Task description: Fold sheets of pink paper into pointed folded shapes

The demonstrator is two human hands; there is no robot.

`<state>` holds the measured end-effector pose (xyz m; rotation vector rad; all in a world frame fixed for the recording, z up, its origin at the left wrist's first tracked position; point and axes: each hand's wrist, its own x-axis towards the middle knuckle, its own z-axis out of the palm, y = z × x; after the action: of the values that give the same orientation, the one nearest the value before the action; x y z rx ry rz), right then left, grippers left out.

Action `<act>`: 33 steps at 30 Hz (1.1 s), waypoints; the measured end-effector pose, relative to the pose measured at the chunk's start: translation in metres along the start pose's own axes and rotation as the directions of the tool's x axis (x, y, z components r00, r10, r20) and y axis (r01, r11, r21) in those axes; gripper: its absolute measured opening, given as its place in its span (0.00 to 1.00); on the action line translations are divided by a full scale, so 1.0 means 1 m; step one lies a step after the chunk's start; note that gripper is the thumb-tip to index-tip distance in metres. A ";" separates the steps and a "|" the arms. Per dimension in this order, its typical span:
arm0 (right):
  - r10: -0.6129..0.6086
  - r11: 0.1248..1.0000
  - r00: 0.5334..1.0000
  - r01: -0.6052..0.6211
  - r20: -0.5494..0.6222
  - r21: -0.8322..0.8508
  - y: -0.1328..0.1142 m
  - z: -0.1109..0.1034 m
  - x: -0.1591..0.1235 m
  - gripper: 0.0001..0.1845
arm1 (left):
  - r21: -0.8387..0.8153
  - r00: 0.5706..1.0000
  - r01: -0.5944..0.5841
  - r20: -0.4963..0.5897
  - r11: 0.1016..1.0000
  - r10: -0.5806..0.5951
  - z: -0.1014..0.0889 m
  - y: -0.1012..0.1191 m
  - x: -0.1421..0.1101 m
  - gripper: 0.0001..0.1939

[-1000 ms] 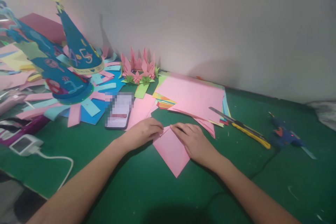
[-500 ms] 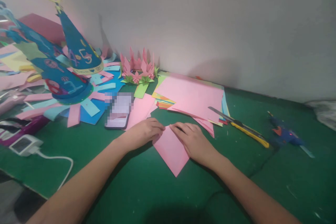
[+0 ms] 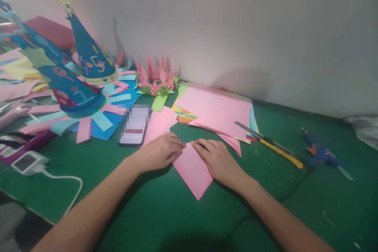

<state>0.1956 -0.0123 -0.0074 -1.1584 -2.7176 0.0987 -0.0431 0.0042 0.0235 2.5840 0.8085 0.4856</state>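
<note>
A pink sheet of folded paper [image 3: 195,171] lies on the green table with one pointed corner toward me. My left hand [image 3: 162,149] is at its far left edge, thumb and fingers closed together on the paper near the top corner. My right hand [image 3: 220,159] rests over the right edge, its fingertips pressed on the paper close to the same corner. The two hands' fingertips are a small gap apart. The far part of the paper is partly hidden under the fingers.
A phone [image 3: 134,126] lies left of my hands. Behind are a pink paper crown [image 3: 156,78] and a stack of coloured paper [image 3: 215,104]. A yellow utility knife [image 3: 280,151] and a blue glue gun [image 3: 320,151] lie right. Decorated blue cone hats [image 3: 88,47] stand left.
Both hands stay in nearly the same place on the pink paper. The whole view has shifted very slightly.
</note>
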 end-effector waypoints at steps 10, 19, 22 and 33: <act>0.001 1.000 1.000 -0.001 -0.011 -0.006 0.001 0.003 -0.001 0.24 | 0.176 0.996 -0.094 0.017 0.980 0.092 0.016 -0.006 0.011 0.10; 0.046 0.997 0.998 -0.048 -0.041 -0.060 -0.001 0.005 0.000 0.24 | 0.187 0.999 -0.052 -0.006 0.981 0.054 0.015 0.001 0.012 0.10; 0.043 0.997 0.998 -0.045 -0.038 -0.055 0.001 0.005 -0.001 0.24 | 0.161 1.000 -0.017 -0.022 0.987 0.021 0.014 0.001 0.010 0.11; 0.034 0.998 0.999 -0.035 -0.020 -0.050 0.002 0.005 -0.002 0.24 | 0.187 0.989 0.146 -0.049 0.971 -0.140 0.003 0.000 -0.005 0.13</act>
<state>0.1970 -0.0122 -0.0128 -1.2143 -2.6985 0.0246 -0.0455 0.0003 0.0196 2.6691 1.0936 0.4312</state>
